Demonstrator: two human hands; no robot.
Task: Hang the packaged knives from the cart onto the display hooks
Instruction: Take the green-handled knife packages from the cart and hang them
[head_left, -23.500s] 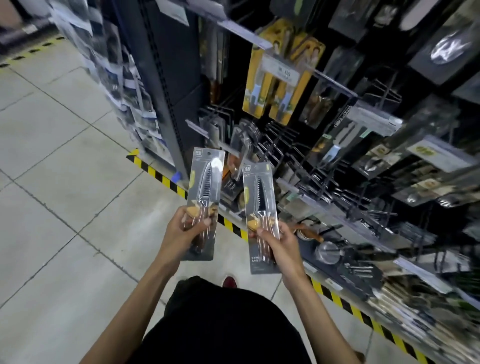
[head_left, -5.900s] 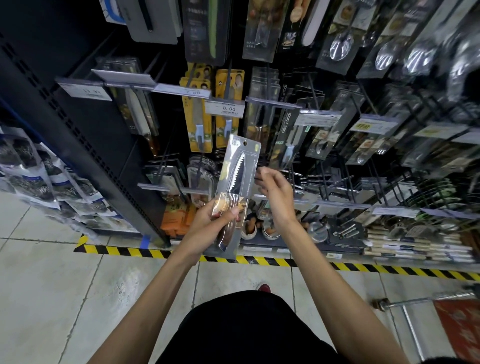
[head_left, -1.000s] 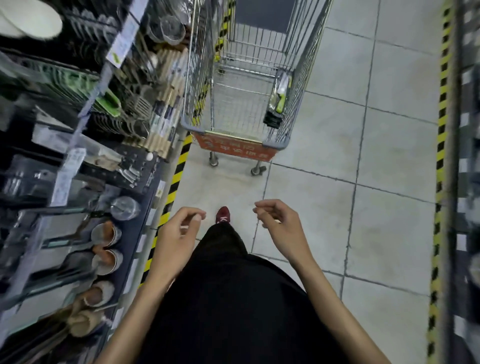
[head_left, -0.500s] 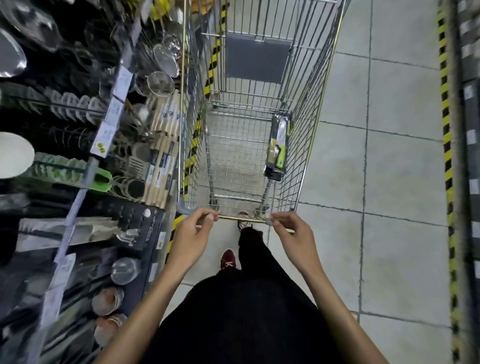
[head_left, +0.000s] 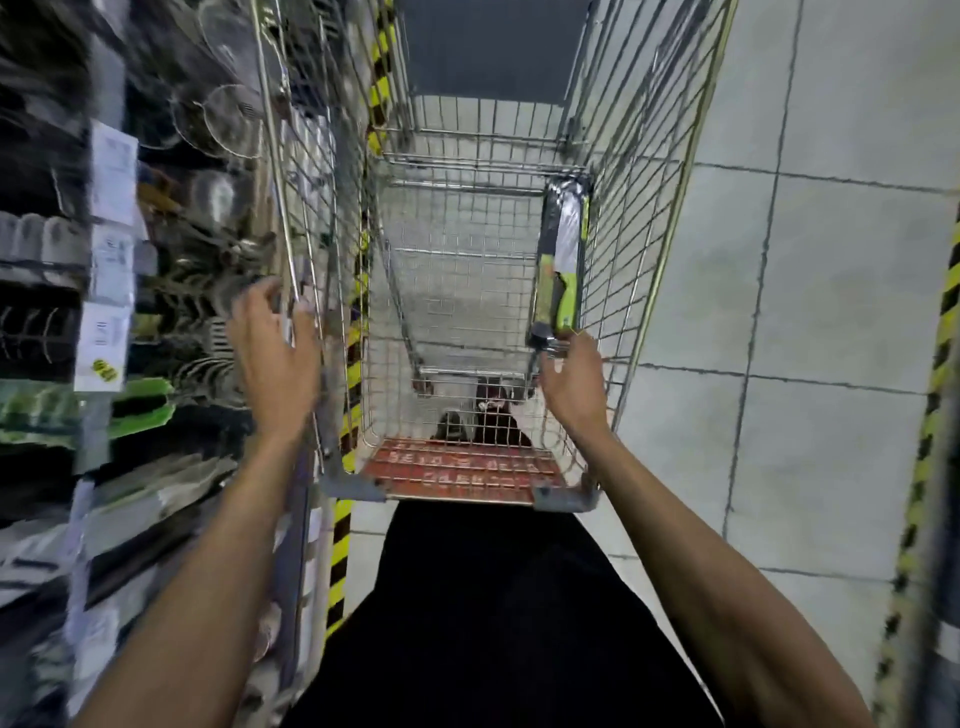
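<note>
Reaching into the cart for the last packaged knife

Our right hand (head_left: 571, 384) is down inside the wire cart (head_left: 660, 218), fingers at the lower end of the packaged knife (head_left: 562, 260), which stands upright against the cart's right wall; whether we grip it yet we cannot tell. Our left hand (head_left: 275, 358) is open, fingers spread at the cart's left rim. The display shelf (head_left: 109, 291) of utensils and price tags crowds the cart's left side, blurred. The cart's red handle (head_left: 462, 470) lies between us and the basket.
</note>
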